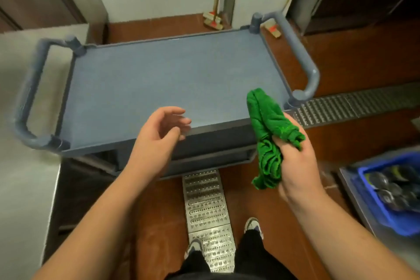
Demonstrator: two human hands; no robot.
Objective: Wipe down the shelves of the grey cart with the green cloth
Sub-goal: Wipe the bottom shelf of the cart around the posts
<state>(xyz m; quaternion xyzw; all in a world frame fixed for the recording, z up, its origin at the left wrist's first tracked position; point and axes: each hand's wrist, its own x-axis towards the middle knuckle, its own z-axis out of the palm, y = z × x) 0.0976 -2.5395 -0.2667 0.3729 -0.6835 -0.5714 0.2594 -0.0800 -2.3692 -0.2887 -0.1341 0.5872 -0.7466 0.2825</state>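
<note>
Green cloth (270, 129) bunched, wiping not yet begun.
It is gripped by the right hand (297, 166) at frame right; the left hand (159, 134), loosely open, probably touches the grey cart (159, 79) edge; spreading is needed next.

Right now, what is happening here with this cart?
A person stands at the grey cart and is about to wipe it. The right hand grips a bunched green cloth, held above the cart's near right corner and not yet on the top shelf. The left hand is open and empty over the near edge. The top shelf holds nothing.
</note>
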